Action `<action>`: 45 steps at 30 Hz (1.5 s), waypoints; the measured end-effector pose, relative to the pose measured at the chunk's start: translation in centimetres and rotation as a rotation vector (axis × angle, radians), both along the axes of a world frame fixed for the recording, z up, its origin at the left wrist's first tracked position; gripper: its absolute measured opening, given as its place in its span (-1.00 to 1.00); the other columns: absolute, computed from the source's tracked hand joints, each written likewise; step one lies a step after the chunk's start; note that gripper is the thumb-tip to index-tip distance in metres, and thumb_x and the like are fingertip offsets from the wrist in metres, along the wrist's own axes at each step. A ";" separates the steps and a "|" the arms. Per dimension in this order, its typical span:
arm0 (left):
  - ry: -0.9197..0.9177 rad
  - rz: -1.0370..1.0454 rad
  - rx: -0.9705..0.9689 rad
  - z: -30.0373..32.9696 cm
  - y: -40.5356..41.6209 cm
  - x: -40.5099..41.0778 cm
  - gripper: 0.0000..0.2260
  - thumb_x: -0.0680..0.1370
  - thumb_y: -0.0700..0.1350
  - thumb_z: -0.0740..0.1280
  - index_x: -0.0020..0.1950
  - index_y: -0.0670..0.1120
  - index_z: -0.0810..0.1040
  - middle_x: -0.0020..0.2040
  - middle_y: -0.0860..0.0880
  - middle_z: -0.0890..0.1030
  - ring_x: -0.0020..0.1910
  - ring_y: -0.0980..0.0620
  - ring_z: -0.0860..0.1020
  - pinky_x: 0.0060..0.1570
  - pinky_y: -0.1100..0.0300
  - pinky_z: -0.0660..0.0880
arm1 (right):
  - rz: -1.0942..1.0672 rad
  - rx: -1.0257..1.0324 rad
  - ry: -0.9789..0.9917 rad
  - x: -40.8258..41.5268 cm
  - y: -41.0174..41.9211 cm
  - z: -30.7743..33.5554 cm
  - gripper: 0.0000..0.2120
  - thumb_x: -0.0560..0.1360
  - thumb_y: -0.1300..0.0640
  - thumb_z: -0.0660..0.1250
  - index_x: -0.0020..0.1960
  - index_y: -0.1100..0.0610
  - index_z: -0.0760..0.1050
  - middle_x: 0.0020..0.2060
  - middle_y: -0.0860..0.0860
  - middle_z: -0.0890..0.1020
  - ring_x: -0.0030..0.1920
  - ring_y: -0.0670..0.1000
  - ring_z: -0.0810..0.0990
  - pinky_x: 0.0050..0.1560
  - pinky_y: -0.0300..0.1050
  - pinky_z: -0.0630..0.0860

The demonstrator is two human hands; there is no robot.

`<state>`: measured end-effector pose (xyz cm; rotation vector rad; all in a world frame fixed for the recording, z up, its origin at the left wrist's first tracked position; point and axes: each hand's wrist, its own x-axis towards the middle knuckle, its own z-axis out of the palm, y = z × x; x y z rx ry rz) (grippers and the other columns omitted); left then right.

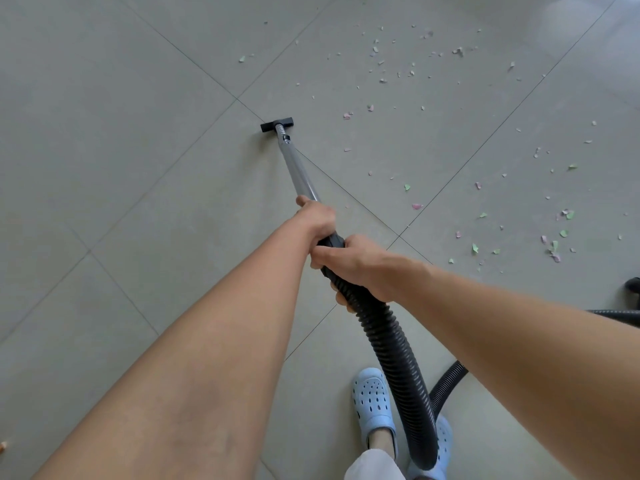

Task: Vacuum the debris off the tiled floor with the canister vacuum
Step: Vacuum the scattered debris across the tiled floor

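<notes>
A silver vacuum wand runs away from me to a small black floor nozzle resting on the grey tiled floor. My left hand grips the wand's near end. Just behind it, my right hand grips the black cuff where the ribbed black hose joins. The hose curves down past my feet and off to the right. Pink, green and white paper scraps lie scattered to the right of the nozzle, with more scraps near the right edge.
My feet in light blue clogs stand at the bottom centre, the hose looping between them. A dark part of the vacuum and another stretch of hose show at the right edge. Left of the wand the tiles show no scraps.
</notes>
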<state>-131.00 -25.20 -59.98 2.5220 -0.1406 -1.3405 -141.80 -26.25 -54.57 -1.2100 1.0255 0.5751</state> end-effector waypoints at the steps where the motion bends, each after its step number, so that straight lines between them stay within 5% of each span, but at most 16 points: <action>1: 0.007 0.014 0.015 -0.2 0.0 0.6 -0.61 0.62 -0.19 0.09 0.41 -0.20 0.05 0.30 -0.29 0.44 0.25 -0.24 0.48 0.24 -0.02 0.46 | 0.007 -0.005 -0.002 0.5 -0.1 -0.2 -0.84 0.47 0.12 0.36 -0.19 0.17 0.43 -0.32 0.11 0.45 -0.69 -0.01 0.45 -0.56 -0.20 0.48; 4: 0.000 0.025 0.016 -0.1 -0.3 1.3 -0.75 0.62 -0.20 0.08 0.25 -0.18 0.08 0.16 -0.25 0.50 0.18 -0.21 0.54 0.18 -0.03 0.49 | 0.031 -0.030 -0.008 1.1 -0.6 -0.5 -0.83 0.46 0.12 0.37 -0.20 0.17 0.43 -0.32 0.11 0.45 -0.69 -0.01 0.46 -0.55 -0.18 0.50; 8: 0.018 0.070 -0.037 -0.3 -1.0 0.7 -0.59 0.62 -0.16 0.11 0.42 -0.18 0.07 0.15 -0.26 0.50 0.11 -0.20 0.53 0.18 -0.02 0.47 | 0.053 -0.070 0.008 0.5 -1.5 0.0 -0.84 0.46 0.10 0.37 -0.21 0.15 0.43 -0.33 0.10 0.46 -0.71 -0.01 0.45 -0.58 -0.17 0.48; 12: 0.084 0.194 -0.119 0.7 -1.4 -2.0 -0.64 0.62 -0.16 0.14 0.34 -0.21 0.07 -0.21 -0.13 0.42 -0.25 -0.09 0.50 -0.25 0.03 0.52 | 0.073 -0.104 0.008 -1.8 -2.1 0.7 -0.85 0.46 0.09 0.36 -0.19 0.14 0.45 -0.33 0.09 0.45 -0.71 -0.01 0.45 -0.59 -0.17 0.48; 18: 0.152 0.283 -0.236 1.2 -1.5 -8.1 -0.62 0.58 -0.18 0.16 0.34 -0.15 0.09 -0.19 -0.12 0.39 -0.35 -0.03 0.43 -0.47 0.19 0.36 | 0.022 -0.051 0.062 -7.9 -3.0 1.6 -0.80 0.42 0.11 0.43 -0.16 0.19 0.45 -0.34 0.11 0.49 -0.66 0.01 0.50 -0.57 -0.16 0.49; 21: 0.184 0.305 -0.269 1.3 -1.4 -10.9 -0.55 0.58 -0.17 0.17 0.41 -0.12 0.07 -0.22 -0.11 0.39 -0.34 -0.05 0.44 -0.43 0.18 0.39 | -0.043 0.040 0.049 -10.9 -3.4 1.9 -0.81 0.41 0.11 0.46 -0.22 0.16 0.47 -0.43 0.09 0.52 -0.63 0.01 0.50 -0.56 -0.20 0.48; 31: 0.155 0.265 -0.238 2.0 -0.9 -18.3 -0.58 0.59 -0.15 0.17 0.39 -0.18 0.13 -0.21 -0.12 0.41 -0.36 -0.01 0.46 -0.51 0.22 0.37 | -0.051 -0.116 0.079 -17.8 -1.6 1.6 -0.85 0.38 0.17 0.38 -0.19 0.17 0.41 -0.39 0.08 0.47 -0.72 -0.01 0.45 -0.60 -0.21 0.44; 36: 0.140 0.291 -0.265 2.1 -0.9 -21.7 -0.62 0.60 -0.15 0.18 0.37 -0.22 0.20 -0.24 -0.12 0.42 -0.42 0.00 0.46 -0.74 0.37 0.29 | 0.009 -0.185 0.067 -20.9 -1.6 1.5 -0.87 0.40 0.14 0.36 -0.17 0.18 0.44 -0.38 0.08 0.49 -0.73 0.00 0.46 -0.64 -0.22 0.43; 45: 0.136 0.342 -0.324 0.7 -1.9 -26.5 -0.62 0.60 -0.16 0.17 0.38 -0.25 0.23 -0.22 -0.15 0.44 -0.40 -0.01 0.46 -0.76 0.37 0.28 | 0.102 -0.328 0.054 -25.5 -2.6 0.3 -0.87 0.40 0.14 0.34 -0.18 0.17 0.41 -0.38 0.10 0.52 -0.73 0.00 0.48 -0.68 -0.22 0.41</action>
